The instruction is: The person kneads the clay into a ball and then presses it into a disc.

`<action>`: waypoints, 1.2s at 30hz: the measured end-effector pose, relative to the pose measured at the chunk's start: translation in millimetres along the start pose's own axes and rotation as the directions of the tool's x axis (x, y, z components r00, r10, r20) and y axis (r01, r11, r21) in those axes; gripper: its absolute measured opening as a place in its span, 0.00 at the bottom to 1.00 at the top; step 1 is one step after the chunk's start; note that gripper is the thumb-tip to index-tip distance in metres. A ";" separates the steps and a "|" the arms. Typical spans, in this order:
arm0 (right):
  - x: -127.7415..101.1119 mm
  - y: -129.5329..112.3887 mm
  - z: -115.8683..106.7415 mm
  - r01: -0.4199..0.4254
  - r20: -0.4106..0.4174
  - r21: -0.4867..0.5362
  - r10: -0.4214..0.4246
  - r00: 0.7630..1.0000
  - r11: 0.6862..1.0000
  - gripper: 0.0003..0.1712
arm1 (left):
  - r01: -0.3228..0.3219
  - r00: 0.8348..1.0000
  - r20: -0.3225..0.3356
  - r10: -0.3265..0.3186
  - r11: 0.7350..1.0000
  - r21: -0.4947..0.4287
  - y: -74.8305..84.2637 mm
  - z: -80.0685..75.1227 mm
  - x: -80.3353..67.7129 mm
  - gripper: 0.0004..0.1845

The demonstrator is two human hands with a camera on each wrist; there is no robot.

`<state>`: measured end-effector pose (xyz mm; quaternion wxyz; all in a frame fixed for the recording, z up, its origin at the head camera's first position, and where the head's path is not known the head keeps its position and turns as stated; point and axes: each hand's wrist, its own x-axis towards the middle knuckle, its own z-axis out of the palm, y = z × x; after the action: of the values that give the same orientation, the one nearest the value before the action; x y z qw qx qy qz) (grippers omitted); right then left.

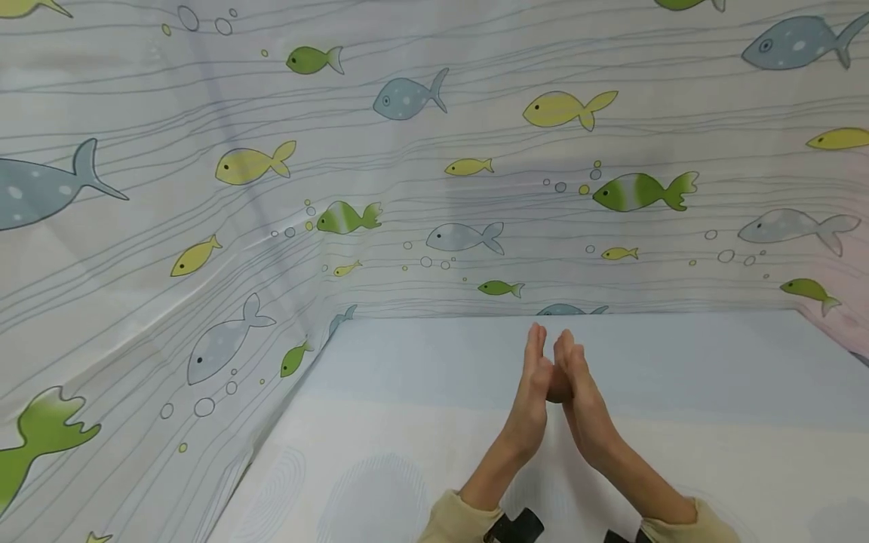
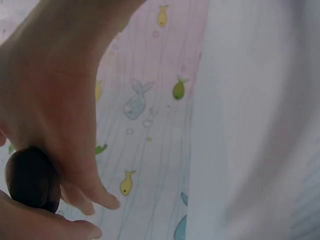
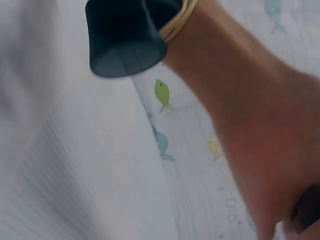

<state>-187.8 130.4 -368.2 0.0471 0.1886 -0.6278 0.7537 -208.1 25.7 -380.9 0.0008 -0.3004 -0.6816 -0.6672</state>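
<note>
Left hand (image 1: 534,385) and right hand (image 1: 580,388) were pressed palm to palm, fingers straight, lower centre of frame; a small dark ball (image 2: 31,178) was sandwiched between them, equally near both, above the table (image 1: 713,369).

No readable text, labels, brands or numbers appear anywhere; the white fish-patterned cloth backdrop (image 1: 434,151) carries only drawings.

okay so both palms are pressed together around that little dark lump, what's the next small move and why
Probably slide the left hand forward against the right hand to roll the dark lump. It sits pinched between two flat palms with straight fingers, above the pale table, so a rolling stroke would suit that hold best.
</note>
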 end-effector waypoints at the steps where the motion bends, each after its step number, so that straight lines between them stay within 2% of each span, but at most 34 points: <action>1: 0.7 1.1 -1.5 -0.004 -0.009 0.007 0.004 1.000 1.000 0.42 | -0.004 1.000 0.007 0.004 1.000 0.004 1.4 2.2 -0.3 0.39; 8: 2.3 -4.4 -13.2 -0.050 -0.148 0.082 0.062 0.987 0.995 0.42 | 0.029 0.995 0.093 -0.034 0.998 0.059 10.9 18.5 -4.6 0.40; 13: 6.8 -13.1 -23.6 -0.011 -0.237 0.137 0.043 0.971 0.991 0.43 | 0.019 0.991 0.130 -0.037 0.991 0.135 15.5 31.4 -10.4 0.41; 17: 9.8 -13.3 -32.4 0.036 -0.256 0.144 0.003 0.967 0.989 0.43 | 0.009 0.987 0.156 -0.032 0.989 0.149 22.9 35.3 -13.4 0.41; 21: 9.4 -7.1 -30.5 0.041 -0.223 0.139 -0.010 0.975 0.989 0.43 | -0.015 0.990 0.143 -0.008 0.986 0.163 28.5 33.0 -13.1 0.41; 24: 6.1 -1.5 -20.9 0.021 -0.182 0.128 0.003 0.983 0.992 0.43 | -0.042 0.995 0.100 0.023 0.981 0.190 29.8 29.6 -12.7 0.41; 27: 0.9 3.1 -11.9 -0.005 -0.136 0.077 0.016 0.991 0.997 0.42 | -0.056 0.997 0.056 0.045 0.977 0.204 31.9 25.3 -11.9 0.40; 30: -2.3 5.7 -5.7 -0.009 -0.095 0.031 0.012 0.995 0.999 0.40 | -0.049 0.999 0.025 0.045 0.983 0.179 34.9 20.8 -10.6 0.41; 36: -5.3 8.3 4.8 0.062 -0.020 -0.010 -0.062 0.998 0.998 0.37 | -0.043 0.998 -0.044 0.049 0.991 0.128 36.1 9.9 -7.9 0.39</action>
<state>-184.4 124.9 -377.0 0.0778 0.1999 -0.6245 0.7510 -182.8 28.9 -352.3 0.0513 -0.2998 -0.7152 -0.6292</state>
